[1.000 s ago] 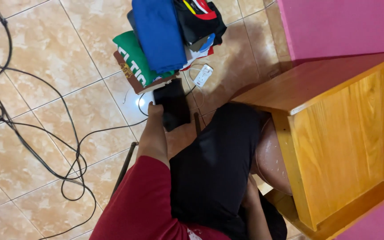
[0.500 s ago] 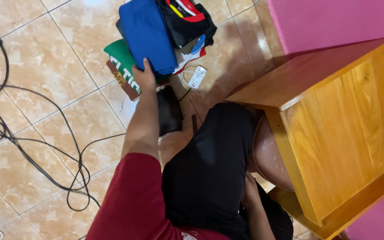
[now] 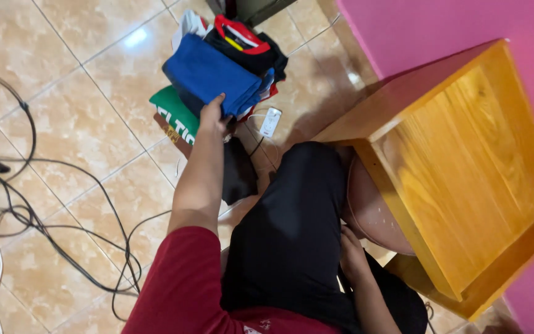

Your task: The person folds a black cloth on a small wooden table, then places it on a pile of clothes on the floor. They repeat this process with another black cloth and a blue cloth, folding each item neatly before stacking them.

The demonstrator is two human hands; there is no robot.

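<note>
Beige tiled floor [image 3: 81,136] under a pile of folded clothes [image 3: 217,74], black cables [image 3: 44,216] alongside.

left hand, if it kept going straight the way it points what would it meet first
The left hand already touches the folded blue cloth; straight on, it would likely push into that, with the black and red garment beyond.

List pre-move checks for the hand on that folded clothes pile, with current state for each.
1. Left hand on the blue folded garment: ok, fingers at its near edge.
2. Grip closed on the fabric: cannot tell, fingers partly hidden.
3. Pile stacked on the green garment: ok, though the layers sit skewed.
4. Right hand free: cannot tell, it rests by the black cloth on the lap.
5. Cables away from the pile: ok, they lie apart on the tiled floor.
6. Wooden table beside the knee: ok, top bare.
</note>
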